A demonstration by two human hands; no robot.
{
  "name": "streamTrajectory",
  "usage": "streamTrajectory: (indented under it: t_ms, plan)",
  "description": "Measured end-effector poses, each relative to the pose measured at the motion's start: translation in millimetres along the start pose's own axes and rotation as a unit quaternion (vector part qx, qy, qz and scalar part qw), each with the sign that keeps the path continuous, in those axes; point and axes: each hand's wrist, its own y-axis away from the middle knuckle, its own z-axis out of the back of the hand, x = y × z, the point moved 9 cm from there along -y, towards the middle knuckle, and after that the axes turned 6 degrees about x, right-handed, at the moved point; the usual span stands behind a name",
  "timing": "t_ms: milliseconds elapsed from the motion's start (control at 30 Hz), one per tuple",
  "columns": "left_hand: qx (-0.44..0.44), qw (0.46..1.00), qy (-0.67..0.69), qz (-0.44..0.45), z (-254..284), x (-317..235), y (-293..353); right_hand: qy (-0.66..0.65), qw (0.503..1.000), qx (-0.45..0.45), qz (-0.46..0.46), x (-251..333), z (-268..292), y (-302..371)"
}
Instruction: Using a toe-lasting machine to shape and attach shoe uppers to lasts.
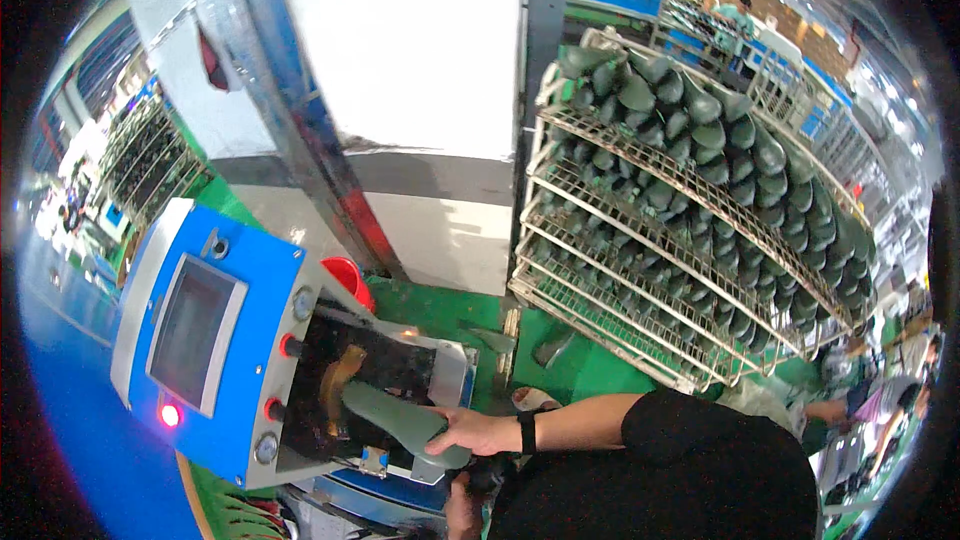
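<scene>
My right hand, with a black band at its wrist, is closed on the wide end of a dark green shoe-last-shaped piece. The narrower end points into the open bay of a blue machine, next to a curved brown part. Lower down, my left hand is partly seen, its thumb up and its fingers curled beside a dark object. What that hand holds is largely hidden. A small metal fitting sits at the bay's front edge.
The machine has a screen, a lit red button and gauges. A wire rack of similar green pieces stands to the right. Loose green pieces lie on the floor near a red bucket. People work farther off.
</scene>
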Motion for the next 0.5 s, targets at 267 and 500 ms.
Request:
streamTrajectory:
  t_ms: [267,500]
  plan:
    - [-0.196,0.942,-0.260,-0.077,19,-44,45,0.505,0.803,-0.294,0.116,88,192,152]
    - [-0.214,0.871,-0.396,-0.199,-35,-69,17,0.387,0.652,-0.640,0.127,148,414,144]
